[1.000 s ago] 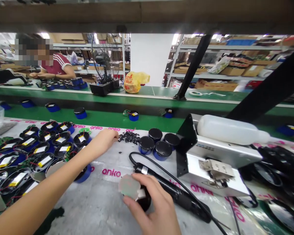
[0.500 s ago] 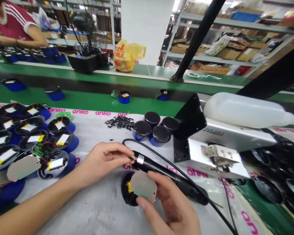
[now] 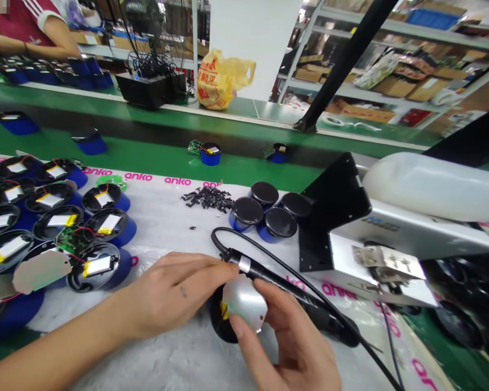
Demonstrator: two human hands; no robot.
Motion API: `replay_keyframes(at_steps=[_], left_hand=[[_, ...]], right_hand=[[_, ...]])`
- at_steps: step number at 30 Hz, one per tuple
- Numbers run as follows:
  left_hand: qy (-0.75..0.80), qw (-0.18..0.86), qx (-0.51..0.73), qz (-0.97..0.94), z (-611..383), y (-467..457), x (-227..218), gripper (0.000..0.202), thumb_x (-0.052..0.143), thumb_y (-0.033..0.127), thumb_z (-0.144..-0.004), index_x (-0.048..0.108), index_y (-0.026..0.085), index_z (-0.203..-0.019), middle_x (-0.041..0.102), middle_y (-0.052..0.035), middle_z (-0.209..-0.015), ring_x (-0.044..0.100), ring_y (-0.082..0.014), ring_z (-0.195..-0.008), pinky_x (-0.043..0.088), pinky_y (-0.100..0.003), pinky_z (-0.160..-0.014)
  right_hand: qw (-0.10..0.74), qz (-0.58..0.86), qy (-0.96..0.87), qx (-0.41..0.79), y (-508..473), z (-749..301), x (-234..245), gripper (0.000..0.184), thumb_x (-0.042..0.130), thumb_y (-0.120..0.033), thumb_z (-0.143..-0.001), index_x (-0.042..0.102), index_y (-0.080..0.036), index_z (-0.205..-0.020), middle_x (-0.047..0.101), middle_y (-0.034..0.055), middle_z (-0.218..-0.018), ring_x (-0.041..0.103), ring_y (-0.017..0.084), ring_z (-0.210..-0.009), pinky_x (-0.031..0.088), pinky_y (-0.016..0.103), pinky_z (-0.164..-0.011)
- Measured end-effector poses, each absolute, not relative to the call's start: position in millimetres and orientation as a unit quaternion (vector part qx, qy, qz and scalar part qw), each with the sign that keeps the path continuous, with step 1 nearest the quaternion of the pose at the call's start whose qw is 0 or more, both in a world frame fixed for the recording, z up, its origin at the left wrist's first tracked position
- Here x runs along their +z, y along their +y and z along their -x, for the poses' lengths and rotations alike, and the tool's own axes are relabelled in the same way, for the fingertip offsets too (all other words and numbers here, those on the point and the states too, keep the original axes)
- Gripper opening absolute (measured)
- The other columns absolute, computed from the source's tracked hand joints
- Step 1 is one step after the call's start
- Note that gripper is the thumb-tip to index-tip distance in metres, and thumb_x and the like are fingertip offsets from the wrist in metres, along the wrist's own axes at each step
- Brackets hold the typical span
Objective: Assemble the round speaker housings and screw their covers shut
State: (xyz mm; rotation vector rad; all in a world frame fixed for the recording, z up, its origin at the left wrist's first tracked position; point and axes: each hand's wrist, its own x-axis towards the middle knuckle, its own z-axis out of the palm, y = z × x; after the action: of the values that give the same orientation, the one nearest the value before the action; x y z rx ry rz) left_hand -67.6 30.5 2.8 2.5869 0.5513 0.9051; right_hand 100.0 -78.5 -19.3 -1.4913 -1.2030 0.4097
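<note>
Thumb and fingers of my right hand grip a round silver-grey plate by its edges. It is tilted over a small black-rimmed housing, and a bit of yellow shows inside. My left hand reaches in from the left, its fingertips pressed together at the plate's upper edge. Whatever those fingertips hold is hidden. Just behind both hands lies a black corded electric screwdriver, its cord looping back over it. Farther back sits a pile of small black parts.
Blue housings with white batteries crowd the left side. Several black-capped blue housings stand behind the screwdriver. A silver metal machine and black round parts occupy the right. Beyond runs a green belt carrying housings; a co-worker is at far left.
My left fingertips, with a small dark piece showing between them earlier, have moved right to the plate's upper edge. The plate has tilted and now shines. The view has shifted slightly.
</note>
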Motion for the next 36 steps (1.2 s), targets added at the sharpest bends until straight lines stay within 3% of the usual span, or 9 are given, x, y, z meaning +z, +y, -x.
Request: replay_keyframes(at_steps=[8, 16, 20, 24, 30, 36], left_hand=[[0.186, 0.070, 0.382, -0.902, 61, 29, 0, 0.023, 0.051, 0.011, -0.101, 0.059, 0.013, -0.122, 0.080, -0.0067, -0.100, 0.077, -0.0151, -0.089, 0.062, -0.022, -0.082], [0.200, 0.028, 0.392, -0.897, 55, 26, 7, 0.021, 0.040, 0.014, -0.106, 0.060, 0.013, -0.114, 0.080, -0.0052, -0.094, 0.077, -0.0130, -0.083, 0.062, -0.019, -0.079], [0.135, -0.074, 0.390, -0.908, 55, 27, 15, 0.036, 0.027, 0.013, -0.106, 0.062, 0.011, -0.102, 0.082, -0.0104, -0.091, 0.080, -0.0199, -0.084, 0.064, -0.027, -0.077], [0.076, -0.154, 0.381, -0.908, 58, 27, 20, 0.032, 0.031, 0.011, -0.101, 0.064, 0.010, -0.102, 0.082, -0.0143, -0.085, 0.081, -0.0271, -0.081, 0.066, -0.033, -0.069], [0.077, -0.115, 0.349, -0.927, 58, 20, 19, 0.030, 0.034, 0.012, -0.102, 0.064, 0.011, -0.103, 0.081, -0.0123, -0.086, 0.079, -0.0241, -0.080, 0.065, -0.033, -0.075], [0.238, 0.074, 0.398, -0.883, 57, 23, 0, 0.016, 0.047, 0.020, -0.105, 0.060, 0.014, -0.113, 0.080, -0.0043, -0.094, 0.077, -0.0115, -0.078, 0.059, -0.016, -0.076]], right_hand=[[0.555, 0.617, -0.530, 0.172, -77, -103, -18, 0.036, 0.072, -0.022, -0.085, 0.065, -0.031, -0.119, 0.069, -0.0013, -0.096, 0.067, 0.010, -0.073, 0.058, 0.018, -0.065], [0.549, 0.619, -0.538, 0.161, -77, -105, -19, 0.034, 0.073, -0.024, -0.084, 0.066, -0.032, -0.116, 0.070, -0.0025, -0.090, 0.066, 0.010, -0.068, 0.058, 0.017, -0.066], [0.521, 0.632, -0.541, 0.189, -75, -114, -14, 0.032, 0.075, -0.028, -0.081, 0.070, -0.032, -0.112, 0.069, -0.0026, -0.082, 0.065, 0.010, -0.061, 0.058, 0.017, -0.058], [0.502, 0.612, -0.544, 0.278, -71, -122, -5, 0.030, 0.077, -0.026, -0.079, 0.073, -0.030, -0.109, 0.072, -0.0014, -0.078, 0.068, 0.011, -0.062, 0.059, 0.017, -0.057], [0.531, 0.612, -0.474, 0.345, -71, -121, -3, 0.028, 0.078, -0.029, -0.077, 0.075, -0.028, -0.105, 0.073, 0.0000, -0.075, 0.069, 0.012, -0.063, 0.058, 0.017, -0.056], [0.612, 0.611, -0.386, 0.322, -82, -99, -14, 0.034, 0.079, -0.035, -0.078, 0.073, -0.029, -0.111, 0.077, 0.0037, -0.094, 0.075, 0.017, -0.080, 0.061, 0.021, -0.074]])
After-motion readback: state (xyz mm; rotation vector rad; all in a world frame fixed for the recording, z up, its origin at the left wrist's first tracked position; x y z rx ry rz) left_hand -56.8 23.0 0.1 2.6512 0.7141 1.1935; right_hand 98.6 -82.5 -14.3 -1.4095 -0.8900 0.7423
